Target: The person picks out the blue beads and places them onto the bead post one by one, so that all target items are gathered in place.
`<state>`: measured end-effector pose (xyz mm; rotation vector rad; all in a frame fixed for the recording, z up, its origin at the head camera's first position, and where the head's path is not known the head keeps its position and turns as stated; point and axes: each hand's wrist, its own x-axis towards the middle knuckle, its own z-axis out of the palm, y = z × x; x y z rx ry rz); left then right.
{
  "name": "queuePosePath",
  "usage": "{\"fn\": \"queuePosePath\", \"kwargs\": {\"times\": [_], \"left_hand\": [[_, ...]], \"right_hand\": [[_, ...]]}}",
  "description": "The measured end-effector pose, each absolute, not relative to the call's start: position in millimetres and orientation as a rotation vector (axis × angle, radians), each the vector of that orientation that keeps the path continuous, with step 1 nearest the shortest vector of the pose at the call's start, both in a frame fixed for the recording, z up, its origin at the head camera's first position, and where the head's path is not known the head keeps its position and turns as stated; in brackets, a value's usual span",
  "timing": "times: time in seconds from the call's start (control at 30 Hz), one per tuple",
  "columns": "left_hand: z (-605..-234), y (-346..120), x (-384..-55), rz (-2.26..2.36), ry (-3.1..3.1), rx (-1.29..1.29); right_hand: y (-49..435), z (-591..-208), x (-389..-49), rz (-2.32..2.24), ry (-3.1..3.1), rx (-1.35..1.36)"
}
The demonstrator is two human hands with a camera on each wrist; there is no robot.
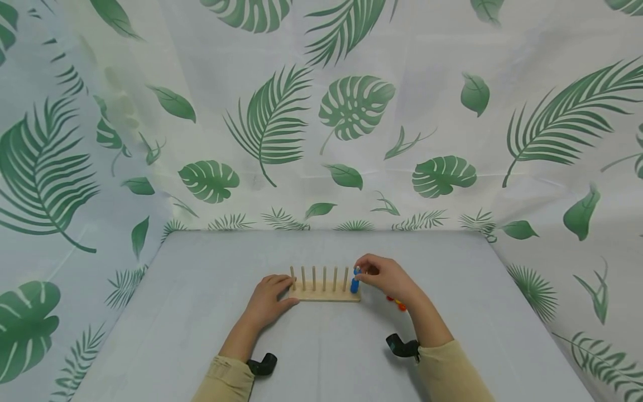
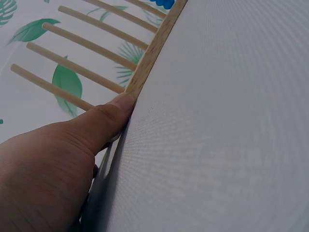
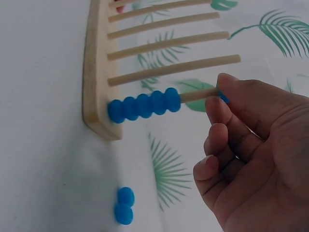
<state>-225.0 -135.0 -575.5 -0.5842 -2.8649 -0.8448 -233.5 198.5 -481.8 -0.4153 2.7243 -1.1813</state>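
Note:
A wooden peg rack [image 1: 326, 298] with a row of upright pegs stands on the table. My left hand [image 1: 268, 301] grips its left end, the thumb [image 2: 113, 113] along the front edge of the base and the other fingers behind. Several blue beads [image 3: 145, 105] are stacked on the rightmost peg, from the base to past halfway up. At that peg's tip, my right hand [image 1: 385, 274] pinches another blue bead [image 3: 223, 96] between thumb and index finger, mostly hidden by them. The other pegs in the right wrist view carry no beads.
Two loose blue beads [image 3: 124, 205] lie on the table beyond the rack's right end. Red and orange beads [image 1: 401, 306] show partly beneath the right forearm. A leaf-patterned sheet [image 1: 321, 184] rises behind the white table [image 1: 321, 346].

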Motion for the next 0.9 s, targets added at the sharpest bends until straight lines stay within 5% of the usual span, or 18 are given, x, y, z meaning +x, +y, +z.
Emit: {"fn": "queuePosePath", "kwargs": {"times": [0.9], "left_hand": [[-576.2,-135.7,-224.6,-0.830,-2.842,-0.608]], "right_hand": [[197.4,-506.0,-233.1,-1.252,2.656,-0.345]]}}
